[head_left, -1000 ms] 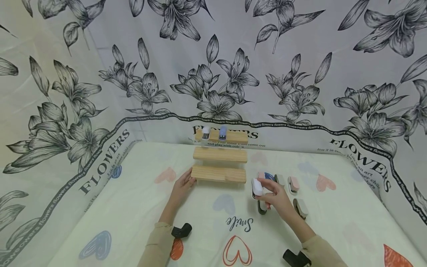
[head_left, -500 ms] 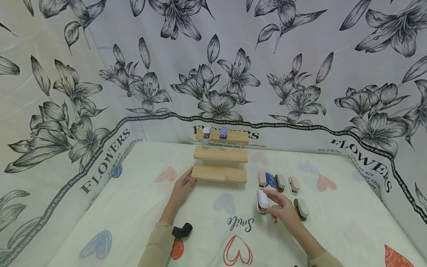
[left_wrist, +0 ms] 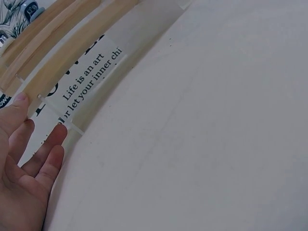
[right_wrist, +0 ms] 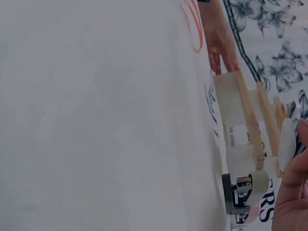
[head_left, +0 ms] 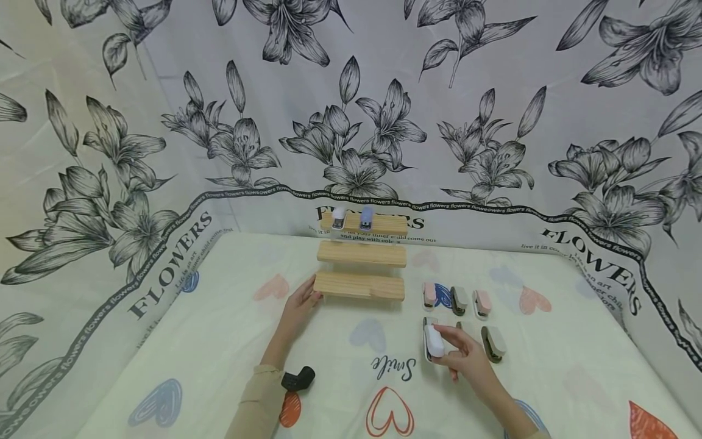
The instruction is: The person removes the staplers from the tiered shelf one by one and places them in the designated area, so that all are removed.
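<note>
My left hand (head_left: 300, 303) holds the left end of a three-step wooden display shelf (head_left: 359, 286) at its lowest board. In the left wrist view the thumb rests on the board's end, while the other fingers lie loosely bent below it. A white stapler (head_left: 435, 342) is pinched between thumb and fingers of my right hand (head_left: 466, 356), low over the cloth or on it; I cannot tell which. At the edge of the right wrist view this white stapler (right_wrist: 288, 139) shows only partly. Another grey-green stapler (head_left: 464, 330) is half hidden behind the right hand.
On the shelf's top board stand a white stapler (head_left: 339, 218) and a blue stapler (head_left: 366, 218). Right of the shelf lie a pink stapler (head_left: 430, 294), a grey-green stapler (head_left: 459, 300), a second pink stapler (head_left: 482, 303) and another grey-green stapler (head_left: 494, 343). Flower-printed curtain (head_left: 351, 122) surrounds the table.
My right hand has carried the white stapler down toward me and slightly right, away from the shelf. The left hand has stayed at the shelf's end.
</note>
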